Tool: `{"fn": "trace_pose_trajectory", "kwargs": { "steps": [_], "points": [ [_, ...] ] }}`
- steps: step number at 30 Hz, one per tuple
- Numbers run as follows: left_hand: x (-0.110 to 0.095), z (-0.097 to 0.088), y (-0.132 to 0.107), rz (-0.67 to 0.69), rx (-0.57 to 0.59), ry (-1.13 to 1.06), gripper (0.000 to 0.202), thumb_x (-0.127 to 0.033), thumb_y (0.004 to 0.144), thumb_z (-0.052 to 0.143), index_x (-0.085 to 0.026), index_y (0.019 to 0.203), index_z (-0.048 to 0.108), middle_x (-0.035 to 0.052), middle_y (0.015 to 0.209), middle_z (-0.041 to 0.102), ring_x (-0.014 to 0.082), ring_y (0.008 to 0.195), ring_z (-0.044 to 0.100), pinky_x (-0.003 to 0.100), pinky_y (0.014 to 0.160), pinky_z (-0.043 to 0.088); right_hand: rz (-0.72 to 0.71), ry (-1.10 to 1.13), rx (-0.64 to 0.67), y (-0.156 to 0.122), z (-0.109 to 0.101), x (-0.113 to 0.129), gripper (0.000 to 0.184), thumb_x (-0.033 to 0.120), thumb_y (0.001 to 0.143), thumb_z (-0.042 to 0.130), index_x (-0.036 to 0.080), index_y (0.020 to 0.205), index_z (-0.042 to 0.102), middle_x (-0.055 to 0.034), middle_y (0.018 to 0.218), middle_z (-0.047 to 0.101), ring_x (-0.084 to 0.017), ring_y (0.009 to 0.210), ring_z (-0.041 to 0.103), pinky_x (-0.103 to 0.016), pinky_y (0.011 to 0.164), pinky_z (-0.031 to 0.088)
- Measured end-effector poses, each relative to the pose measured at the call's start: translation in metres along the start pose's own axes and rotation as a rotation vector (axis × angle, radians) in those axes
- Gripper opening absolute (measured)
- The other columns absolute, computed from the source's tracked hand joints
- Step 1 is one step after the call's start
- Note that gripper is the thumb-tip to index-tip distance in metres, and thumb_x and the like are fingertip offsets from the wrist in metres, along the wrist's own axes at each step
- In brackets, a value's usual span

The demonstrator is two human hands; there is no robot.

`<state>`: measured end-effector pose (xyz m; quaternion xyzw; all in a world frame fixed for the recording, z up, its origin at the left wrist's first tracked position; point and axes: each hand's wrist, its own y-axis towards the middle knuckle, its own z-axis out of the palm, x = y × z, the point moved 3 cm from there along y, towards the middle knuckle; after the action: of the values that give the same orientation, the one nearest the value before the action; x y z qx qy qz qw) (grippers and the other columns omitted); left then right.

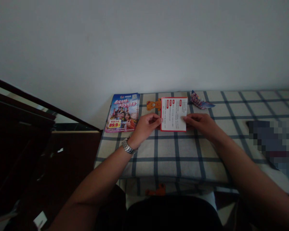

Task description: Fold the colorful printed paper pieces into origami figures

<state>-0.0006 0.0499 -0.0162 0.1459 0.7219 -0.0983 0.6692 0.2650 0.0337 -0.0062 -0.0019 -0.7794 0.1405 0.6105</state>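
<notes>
Holding a red-bordered card [173, 114] flat near the far edge of the bed [183, 150], the left hand [146, 125] has its fingers clamped on the card's left edge and the right hand [199, 124] on its right edge. A flyer [122, 112] lies at the far left corner. Folded paper [199, 100] sits just beyond the card.

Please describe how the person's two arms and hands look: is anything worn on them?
Both arms are bare, with no sleeves visible. The left hand has a silver metal link watch on its wrist. The right hand wears no glove, and no ring or band shows.
</notes>
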Motion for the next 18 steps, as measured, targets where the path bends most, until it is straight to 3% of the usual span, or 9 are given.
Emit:
{"fn": "trace_pose_trajectory", "kwargs": {
  "steps": [11, 18],
  "points": [
    [-0.0043, -0.0017, 0.0014, -0.004, -0.017, 0.018, 0.04, -0.056, 0.094, 0.073, -0.017, 0.096, 0.07, 0.0075, 0.092, 0.08, 0.017, 0.078, 0.076, 0.029, 0.071, 0.066, -0.01, -0.062, 0.082, -0.0011, 0.0022, 0.0008, 0.048, 0.07, 0.082, 0.077, 0.022, 0.084, 0.08, -0.0045, 0.089, 0.08, -0.021, 0.077, 0.072, -0.034, 0.073, 0.062],
    [-0.0041, -0.0014, 0.0019, 0.011, -0.02, 0.024, 0.041, -0.057, 0.094, 0.073, -0.016, 0.097, 0.07, 0.0075, 0.092, 0.079, 0.0161, 0.077, 0.076, 0.028, 0.071, 0.065, -0.012, -0.061, 0.063, 0.0004, 0.0019, 0.0003, 0.05, 0.071, 0.08, 0.079, 0.021, 0.081, 0.079, -0.0048, 0.083, 0.079, -0.019, 0.074, 0.071, -0.032, 0.07, 0.063]
  ]
}}
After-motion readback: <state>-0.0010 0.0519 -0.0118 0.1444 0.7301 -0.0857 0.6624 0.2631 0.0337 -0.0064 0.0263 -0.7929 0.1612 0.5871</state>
